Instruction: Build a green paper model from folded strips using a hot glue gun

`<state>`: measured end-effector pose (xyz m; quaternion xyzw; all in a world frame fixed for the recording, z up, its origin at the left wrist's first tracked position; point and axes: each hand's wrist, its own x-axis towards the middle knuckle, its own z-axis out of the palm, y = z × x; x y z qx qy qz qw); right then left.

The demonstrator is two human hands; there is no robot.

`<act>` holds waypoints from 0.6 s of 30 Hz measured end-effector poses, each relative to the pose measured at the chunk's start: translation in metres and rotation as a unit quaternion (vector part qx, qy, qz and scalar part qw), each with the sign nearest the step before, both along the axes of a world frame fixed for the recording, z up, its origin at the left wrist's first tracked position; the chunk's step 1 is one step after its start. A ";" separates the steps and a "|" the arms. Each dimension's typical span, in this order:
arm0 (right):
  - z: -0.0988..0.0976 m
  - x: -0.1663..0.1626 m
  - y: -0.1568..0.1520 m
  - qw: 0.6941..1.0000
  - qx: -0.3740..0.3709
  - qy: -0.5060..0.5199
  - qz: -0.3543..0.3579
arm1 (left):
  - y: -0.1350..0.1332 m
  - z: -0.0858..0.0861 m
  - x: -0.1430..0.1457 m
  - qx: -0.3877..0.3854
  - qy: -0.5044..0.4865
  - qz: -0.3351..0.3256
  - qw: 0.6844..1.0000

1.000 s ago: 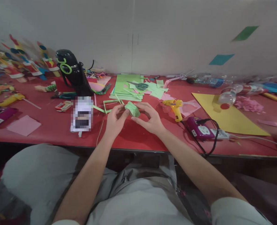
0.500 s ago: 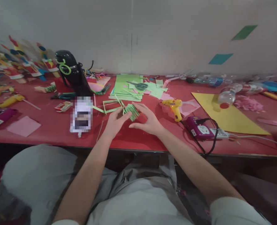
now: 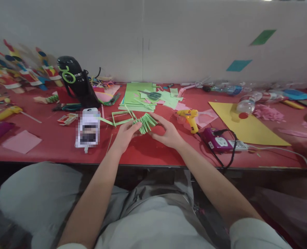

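Observation:
Both my hands are over the red table (image 3: 148, 152) near its front edge. Between them is a green paper fan (image 3: 146, 122), pleated like an accordion and spread open. My left hand (image 3: 125, 135) pinches its left end with closed fingers. My right hand (image 3: 169, 133) grips its right end, fingers curled round the folds. A thin green paper frame (image 3: 120, 117) lies just behind the left hand.
A stack of green paper sheets (image 3: 137, 95) with scissors (image 3: 150, 94) lies behind. A yellow glue gun (image 3: 189, 117) and a purple power strip (image 3: 217, 140) are to the right, beside a yellow sheet (image 3: 246, 126) and bottle (image 3: 245, 103). A black flask (image 3: 74, 81) stands left.
The folded green stack, held compact a second ago, has fanned open between my hands. Both hands have moved slightly further from me across the table.

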<state>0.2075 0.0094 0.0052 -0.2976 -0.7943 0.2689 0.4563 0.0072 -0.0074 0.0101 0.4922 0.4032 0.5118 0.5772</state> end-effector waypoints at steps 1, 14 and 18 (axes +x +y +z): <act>0.001 0.002 -0.001 1.000 0.003 -0.003 -0.005 | 0.000 0.000 0.000 -0.004 0.002 -0.007 1.000; -0.010 0.027 -0.032 0.994 -0.009 0.054 -0.093 | 0.002 0.009 0.018 -0.031 0.022 -0.105 0.994; -0.016 0.032 -0.051 0.984 -0.044 0.095 -0.147 | 0.004 0.011 0.031 -0.036 0.039 -0.135 0.989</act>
